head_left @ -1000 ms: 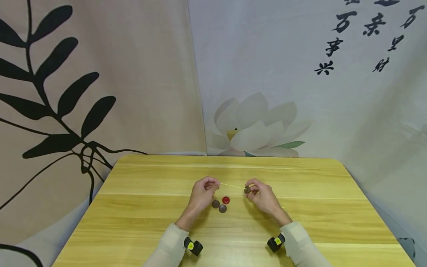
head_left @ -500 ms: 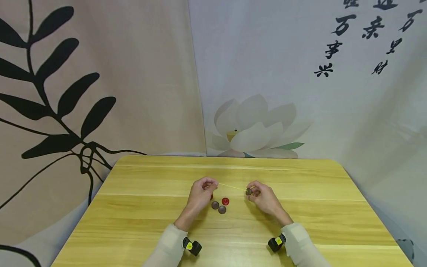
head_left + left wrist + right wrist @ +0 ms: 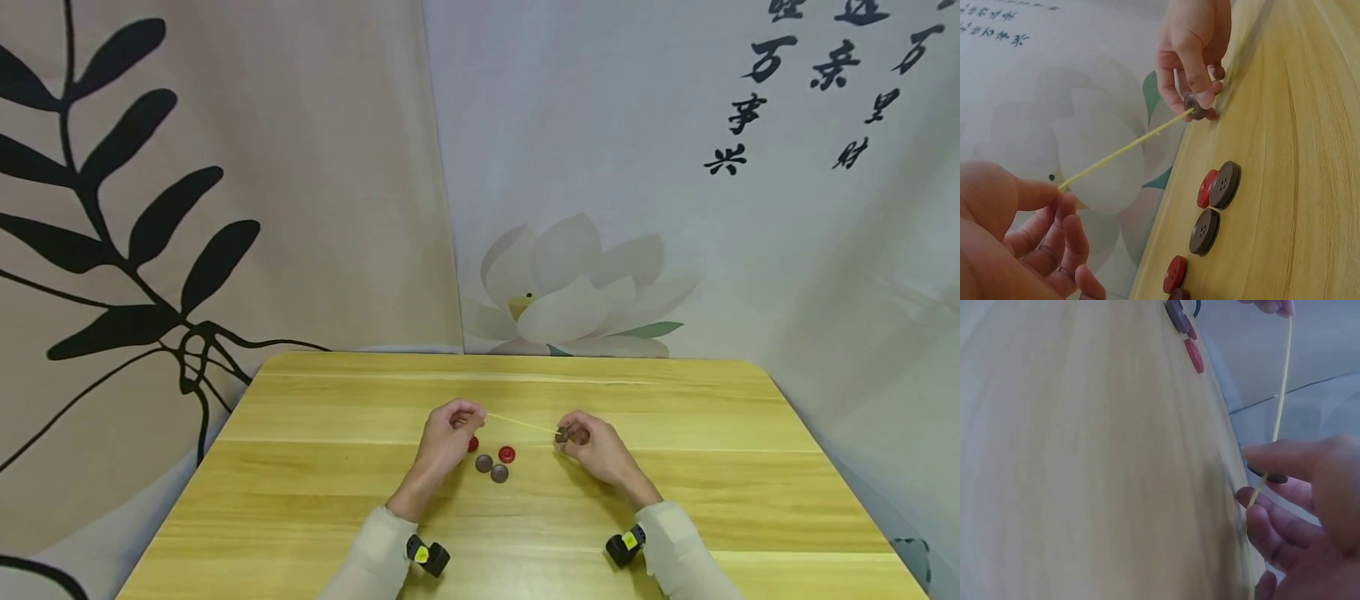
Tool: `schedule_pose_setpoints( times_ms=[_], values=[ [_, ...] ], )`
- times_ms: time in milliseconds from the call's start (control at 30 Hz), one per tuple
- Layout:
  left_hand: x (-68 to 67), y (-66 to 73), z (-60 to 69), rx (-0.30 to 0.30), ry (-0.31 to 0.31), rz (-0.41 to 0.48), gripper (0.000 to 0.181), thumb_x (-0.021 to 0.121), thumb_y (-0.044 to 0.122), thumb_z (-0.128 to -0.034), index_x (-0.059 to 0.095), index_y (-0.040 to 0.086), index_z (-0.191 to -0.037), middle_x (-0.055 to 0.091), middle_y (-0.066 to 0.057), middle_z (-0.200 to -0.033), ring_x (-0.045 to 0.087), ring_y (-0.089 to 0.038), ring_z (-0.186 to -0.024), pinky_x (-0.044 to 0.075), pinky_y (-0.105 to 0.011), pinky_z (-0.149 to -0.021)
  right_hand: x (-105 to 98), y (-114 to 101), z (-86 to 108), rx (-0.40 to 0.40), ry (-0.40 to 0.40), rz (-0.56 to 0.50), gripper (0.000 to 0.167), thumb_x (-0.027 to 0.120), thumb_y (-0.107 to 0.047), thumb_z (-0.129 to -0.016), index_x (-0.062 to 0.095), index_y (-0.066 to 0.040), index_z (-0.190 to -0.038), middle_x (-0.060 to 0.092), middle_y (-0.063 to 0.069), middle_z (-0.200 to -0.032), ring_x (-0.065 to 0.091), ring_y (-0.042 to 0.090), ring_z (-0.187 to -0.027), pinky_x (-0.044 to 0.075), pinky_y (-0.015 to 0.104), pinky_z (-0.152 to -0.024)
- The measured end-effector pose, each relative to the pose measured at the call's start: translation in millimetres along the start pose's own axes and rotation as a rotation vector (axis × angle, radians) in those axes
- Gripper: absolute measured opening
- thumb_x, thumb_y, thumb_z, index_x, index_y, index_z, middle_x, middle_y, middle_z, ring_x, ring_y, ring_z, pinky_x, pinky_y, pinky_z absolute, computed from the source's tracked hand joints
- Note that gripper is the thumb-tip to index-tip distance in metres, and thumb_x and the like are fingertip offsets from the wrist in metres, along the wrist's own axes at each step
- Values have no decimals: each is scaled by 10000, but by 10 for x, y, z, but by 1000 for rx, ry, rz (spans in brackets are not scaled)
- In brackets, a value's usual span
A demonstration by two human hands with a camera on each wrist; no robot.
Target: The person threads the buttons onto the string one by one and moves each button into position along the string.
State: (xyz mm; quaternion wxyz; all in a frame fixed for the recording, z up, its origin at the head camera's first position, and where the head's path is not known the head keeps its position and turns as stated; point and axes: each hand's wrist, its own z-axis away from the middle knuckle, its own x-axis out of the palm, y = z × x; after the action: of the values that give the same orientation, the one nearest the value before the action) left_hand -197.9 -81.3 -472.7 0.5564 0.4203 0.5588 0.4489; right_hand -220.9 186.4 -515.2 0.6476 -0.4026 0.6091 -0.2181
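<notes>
My left hand (image 3: 447,437) pinches the end of a thin yellow string (image 3: 521,422) between thumb and forefinger. The string runs taut across to my right hand (image 3: 598,450), whose thumb and fingers pinch a dark brown button (image 3: 562,434). In the left wrist view the string reaches the face of that held button (image 3: 1192,106). The right wrist view has it passing the button and trailing down past the fingers. Between the hands on the tabletop lie a red button (image 3: 507,454) and two brown buttons, one (image 3: 483,462) touching or nearly touching the other (image 3: 499,473).
A second red button (image 3: 473,444) lies partly behind my left hand. Beside it, a further dark button (image 3: 1179,294) is cut off by the left wrist view's lower edge. The wooden table (image 3: 315,467) backs onto a printed curtain (image 3: 585,167).
My left hand has drifted slightly left, uncovering the second red button. My right hand has shifted slightly right and down with its button, and the string between them shows longer.
</notes>
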Motion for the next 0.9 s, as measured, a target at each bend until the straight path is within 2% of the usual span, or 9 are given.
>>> schedule_pose_setpoints(
  times_ms=[267, 500, 733, 900],
  values=[
    [-3, -22, 12, -6, -1, -3, 140, 624, 188, -982, 693, 71, -1016, 688, -78, -942, 613, -362, -941, 460, -244, -651, 17, 55, -1, -1, -34, -18, 234, 764, -44, -842, 667, -121, -1040, 651, -19, -893, 533, 146, -771, 445, 272, -710],
    [-3, -43, 25, -12, -4, -9, 138, 625, 188, -981, 694, 73, -1014, 686, -62, -932, 619, -356, -943, 462, -263, -676, 45, 85, 2, 12, -59, -19, 224, 783, -82, -834, 682, -140, -1025, 627, 4, -901, 488, 152, -741, 407, 267, -659],
    [-3, -35, 20, -29, -18, -12, 145, 621, 192, -983, 687, 68, -1020, 680, -86, -951, 598, -297, -872, 447, -239, -627, 49, 95, 5, 5, -72, 4, 224, 801, -89, -816, 697, -145, -1007, 567, 16, -886, 469, 155, -761, 396, 275, -684],
    [-15, -26, -6, -21, -22, -21, 143, 626, 188, -980, 688, 64, -1016, 685, -98, -953, 587, -256, -847, 450, -255, -661, 12, 113, -16, -30, -92, 30, 233, 798, -104, -825, 701, -136, -1035, 547, 21, -890, 457, 157, -782, 397, 275, -702]
  ],
)
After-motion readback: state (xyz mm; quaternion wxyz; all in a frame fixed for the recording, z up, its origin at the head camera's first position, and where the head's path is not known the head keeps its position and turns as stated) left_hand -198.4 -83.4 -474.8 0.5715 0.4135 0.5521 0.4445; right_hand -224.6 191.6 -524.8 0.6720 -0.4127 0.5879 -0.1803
